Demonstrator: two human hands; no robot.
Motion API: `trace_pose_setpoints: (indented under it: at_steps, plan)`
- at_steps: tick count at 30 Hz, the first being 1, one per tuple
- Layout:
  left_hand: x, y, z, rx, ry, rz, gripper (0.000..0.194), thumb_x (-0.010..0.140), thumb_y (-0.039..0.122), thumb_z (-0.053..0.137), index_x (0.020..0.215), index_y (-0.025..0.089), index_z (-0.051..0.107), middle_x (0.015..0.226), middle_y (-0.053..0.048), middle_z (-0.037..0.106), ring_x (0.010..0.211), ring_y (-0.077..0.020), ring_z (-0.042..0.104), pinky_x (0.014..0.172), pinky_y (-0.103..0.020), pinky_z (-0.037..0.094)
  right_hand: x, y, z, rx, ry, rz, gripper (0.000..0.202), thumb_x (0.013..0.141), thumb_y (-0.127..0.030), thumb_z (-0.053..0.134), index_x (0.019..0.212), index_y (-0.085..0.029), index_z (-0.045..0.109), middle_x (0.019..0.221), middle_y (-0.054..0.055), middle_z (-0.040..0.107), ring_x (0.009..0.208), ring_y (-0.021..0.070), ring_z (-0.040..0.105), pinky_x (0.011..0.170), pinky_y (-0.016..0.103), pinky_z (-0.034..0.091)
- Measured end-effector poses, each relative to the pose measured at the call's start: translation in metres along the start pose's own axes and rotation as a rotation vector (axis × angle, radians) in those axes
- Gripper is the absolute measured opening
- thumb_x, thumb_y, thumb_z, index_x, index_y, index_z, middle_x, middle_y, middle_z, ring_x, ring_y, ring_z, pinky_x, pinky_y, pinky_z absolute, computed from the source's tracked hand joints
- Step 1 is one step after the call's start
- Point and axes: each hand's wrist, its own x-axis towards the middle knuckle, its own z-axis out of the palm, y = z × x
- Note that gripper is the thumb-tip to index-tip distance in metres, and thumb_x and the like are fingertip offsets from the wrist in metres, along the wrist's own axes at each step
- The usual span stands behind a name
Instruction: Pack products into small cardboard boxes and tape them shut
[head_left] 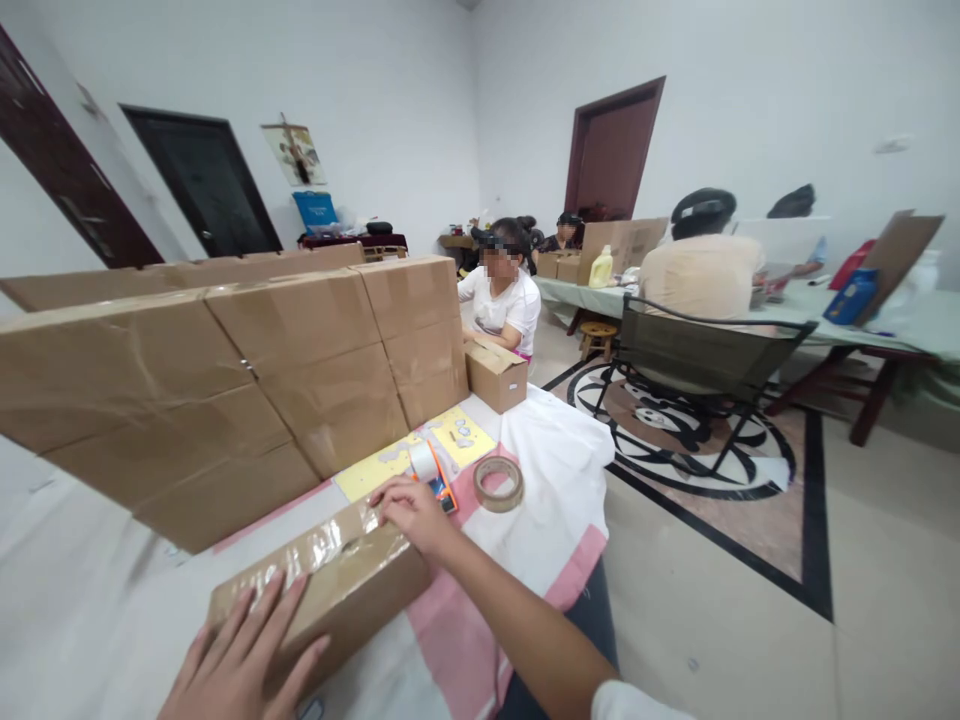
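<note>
A long cardboard box [360, 575] lies in front of me, with shiny clear tape along its top. My left hand [247, 650] rests flat on the near left part of this box, fingers spread. At the far right end of the top, my right hand [412, 510] has its fingers bent together against the taped surface; whatever is under the fingertips is hidden. Just beyond that hand sits an orange and blue tape dispenser [444, 490] with a pale roll, partly covered by the hand. A brown tape roll [498, 484] lies flat to its right.
A wall of taped cardboard boxes [300, 340] stands behind, with a small box [496, 375] at its right end. The table has a white and pink cloth [555, 450]. A person [506, 300] sits opposite; others work at a green-covered table [570, 293]. A folding chair [697, 350] stands right.
</note>
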Motion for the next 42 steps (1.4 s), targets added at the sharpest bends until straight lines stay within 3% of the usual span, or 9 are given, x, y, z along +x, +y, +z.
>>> trace_pose_setpoints:
  at_steps: [6,11,15,19,22,27,33,37,42]
  plan:
    - [0.009,0.024,-0.014,0.083,-0.010,-0.179,0.080,0.081,0.067,0.051,0.150,0.025,0.047,0.153,-0.009,0.050,0.146,-0.0383,0.038,0.116,-0.057,0.032,-0.001,-0.013,-0.008,-0.091,0.057,0.046,0.012,0.082,-0.025,0.061,0.087,-0.021,0.070,0.092,0.002,0.073,0.091,0.0185,0.067,0.084,0.030,0.051]
    - [0.012,0.039,-0.017,0.121,0.026,-0.270,0.071,0.089,0.061,0.045,0.150,0.024,0.045,0.156,-0.008,0.046,0.147,-0.0351,0.038,0.119,-0.058,0.026,-0.007,-0.013,-0.056,-0.307,0.334,0.006,0.010,0.082,-0.023,0.056,0.086,-0.020,0.065,0.090,0.003,0.071,0.092,0.0196,0.065,0.088,0.033,0.049]
    - [0.009,0.047,-0.019,0.151,0.066,-0.308,0.067,0.093,0.059,0.042,0.150,0.024,0.045,0.157,-0.008,0.046,0.148,-0.0329,0.036,0.121,-0.057,0.022,-0.015,0.008,-0.086,-0.364,0.342,0.098,0.009,0.083,-0.026,0.056,0.084,-0.020,0.062,0.087,0.003,0.069,0.088,0.0204,0.064,0.084,0.033,0.050]
    - [0.010,0.051,-0.022,0.161,0.074,-0.337,0.066,0.094,0.061,0.040,0.149,0.025,0.047,0.157,-0.008,0.045,0.147,-0.0331,0.038,0.121,-0.056,0.025,-0.016,0.042,-0.077,-0.487,0.263,0.119,0.030,0.078,-0.024,0.064,0.107,-0.019,0.063,0.112,0.010,0.067,0.105,0.0254,0.062,0.095,0.039,0.048]
    - [0.011,0.054,-0.023,0.177,0.085,-0.328,0.067,0.095,0.062,0.040,0.148,0.023,0.047,0.157,-0.009,0.046,0.146,-0.0344,0.039,0.120,-0.056,0.026,-0.009,0.068,-0.063,-0.504,0.305,0.143,0.051,0.077,-0.019,0.065,0.127,-0.016,0.055,0.124,0.014,0.064,0.116,0.0273,0.058,0.102,0.041,0.045]
    - [0.011,0.056,-0.023,0.181,0.106,-0.327,0.065,0.094,0.061,0.043,0.147,0.023,0.049,0.155,-0.010,0.048,0.145,-0.0348,0.042,0.120,-0.055,0.027,0.001,0.089,-0.061,-0.434,0.296,0.250,0.032,0.082,-0.023,0.063,0.113,-0.015,0.063,0.105,0.011,0.069,0.098,0.0238,0.063,0.090,0.038,0.049]
    - [0.011,0.058,-0.026,0.170,0.105,-0.324,0.064,0.095,0.059,0.043,0.146,0.022,0.050,0.155,-0.010,0.048,0.145,-0.0341,0.041,0.119,-0.055,0.028,-0.002,0.082,-0.065,-0.470,0.298,0.211,0.011,0.077,-0.025,0.067,0.070,-0.017,0.063,0.090,0.009,0.064,0.093,0.0246,0.055,0.094,0.041,0.043]
    - [0.011,0.057,-0.027,0.145,0.110,-0.338,0.064,0.094,0.059,0.045,0.147,0.022,0.050,0.155,-0.009,0.048,0.146,-0.0329,0.040,0.120,-0.053,0.028,-0.006,0.066,-0.065,-0.392,0.322,0.159,0.016,0.083,-0.030,0.060,0.084,-0.016,0.067,0.085,0.005,0.065,0.085,0.0207,0.056,0.085,0.034,0.047]
    - [0.011,0.059,-0.030,0.139,0.044,-0.387,0.065,0.093,0.057,0.047,0.149,0.024,0.047,0.157,-0.009,0.045,0.148,-0.0328,0.036,0.121,-0.058,0.025,-0.013,0.030,-0.069,0.004,0.410,0.066,0.026,0.083,-0.037,0.062,0.094,-0.015,0.069,0.085,0.004,0.070,0.077,0.0187,0.060,0.074,0.030,0.051]
